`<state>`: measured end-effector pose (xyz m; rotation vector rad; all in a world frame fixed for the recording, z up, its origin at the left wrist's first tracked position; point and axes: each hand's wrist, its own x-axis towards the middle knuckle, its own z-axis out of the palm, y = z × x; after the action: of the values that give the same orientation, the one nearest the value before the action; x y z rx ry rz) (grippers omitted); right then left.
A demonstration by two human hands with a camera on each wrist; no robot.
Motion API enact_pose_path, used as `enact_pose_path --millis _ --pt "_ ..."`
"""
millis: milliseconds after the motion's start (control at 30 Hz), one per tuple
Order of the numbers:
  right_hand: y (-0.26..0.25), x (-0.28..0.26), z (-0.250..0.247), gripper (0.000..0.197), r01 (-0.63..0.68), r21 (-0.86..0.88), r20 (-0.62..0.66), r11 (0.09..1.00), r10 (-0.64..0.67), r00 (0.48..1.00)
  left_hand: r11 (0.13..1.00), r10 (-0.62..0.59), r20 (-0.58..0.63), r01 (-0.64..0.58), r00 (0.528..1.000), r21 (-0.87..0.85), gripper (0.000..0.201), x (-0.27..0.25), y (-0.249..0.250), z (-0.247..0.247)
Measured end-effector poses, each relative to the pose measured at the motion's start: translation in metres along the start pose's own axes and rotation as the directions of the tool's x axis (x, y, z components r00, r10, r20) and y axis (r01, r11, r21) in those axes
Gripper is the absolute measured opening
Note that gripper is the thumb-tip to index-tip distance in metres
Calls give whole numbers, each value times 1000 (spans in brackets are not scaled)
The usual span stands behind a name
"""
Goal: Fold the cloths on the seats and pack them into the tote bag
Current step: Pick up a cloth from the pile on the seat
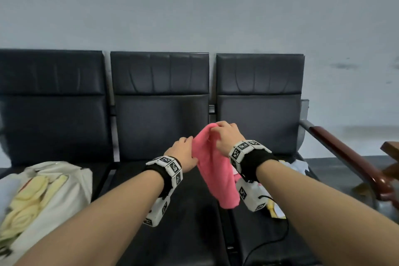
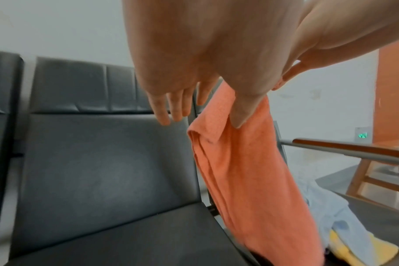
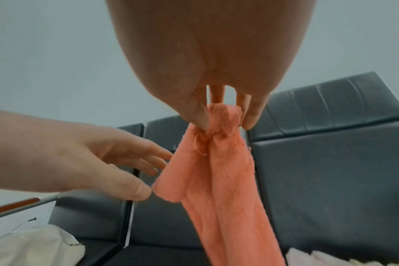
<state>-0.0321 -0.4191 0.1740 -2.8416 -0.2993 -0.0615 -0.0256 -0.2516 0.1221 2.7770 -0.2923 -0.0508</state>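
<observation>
A pink cloth (image 1: 216, 175) hangs in loose folds above the middle black seat (image 1: 190, 233). My right hand (image 1: 224, 134) pinches its bunched top end between thumb and fingers, plain in the right wrist view (image 3: 226, 122). My left hand (image 1: 185, 151) is at the cloth's left edge with its fingers straight; in the right wrist view the left hand (image 3: 91, 162) has thumb and fingers spread on either side of that edge without gripping. In the left wrist view the thumb (image 2: 239, 117) lies against the cloth (image 2: 239, 180). A cream tote bag (image 1: 71, 181) on the left seat holds yellow cloths (image 1: 28, 201).
More cloths lie on the right seat: a light blue one (image 2: 326, 212) and a yellow one (image 2: 358, 252). A wood-topped armrest (image 1: 345, 153) bounds the bench on the right. Seat backs and a grey wall stand behind.
</observation>
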Motion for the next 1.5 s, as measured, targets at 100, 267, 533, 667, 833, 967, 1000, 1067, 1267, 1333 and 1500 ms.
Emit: enact_pose_path --millis 100,267,533,667,833,967,1000,1067,1267,1333,1500 --pt "-31 -22 -24 46 51 -7 -39 999 -51 998 998 -20 -48 17 999 -58 65 -28 -8 -22" --pt "-72 -56 -49 45 95 -7 -110 995 -95 989 991 -46 -184 22 982 -132 10 -71 -23 -55" --pt "-96 -87 -50 38 -105 95 -262 990 126 957 891 -218 -372 29 903 -453 32 -118 -38 -85" --pt "-95 -86 -54 26 -118 25 -315 993 120 941 866 -204 -407 -30 891 -498 38 -127 -48 -90" --pt "-95 -75 -56 25 -156 13 -322 988 151 934 848 -162 -354 -53 921 -527 26 -124 -60 -94" --pt "-100 -72 -53 22 -163 149 -331 975 204 921 807 -128 -298 -75 946 -586 17 -120 -66 -93" --pt "-102 -71 -50 21 -151 165 -330 975 199 923 800 -147 -315 -75 938 -595 20 -122 -65 -93" --pt "-108 -70 -45 15 -89 182 -319 979 144 937 783 -177 -355 -87 918 -615 30 -123 -62 -94" --pt "-141 -63 -36 24 42 441 -160 897 32 987 696 -193 -369 -138 909 -705 34 -112 -52 -97" --pt "-145 -59 -33 22 54 498 -143 865 20 990 707 -167 -372 -152 913 -690 27 -106 -53 -100" --pt "-147 -56 -25 22 61 602 -73 796 -21 997 705 -181 -383 -152 906 -693 27 -98 -52 -105"
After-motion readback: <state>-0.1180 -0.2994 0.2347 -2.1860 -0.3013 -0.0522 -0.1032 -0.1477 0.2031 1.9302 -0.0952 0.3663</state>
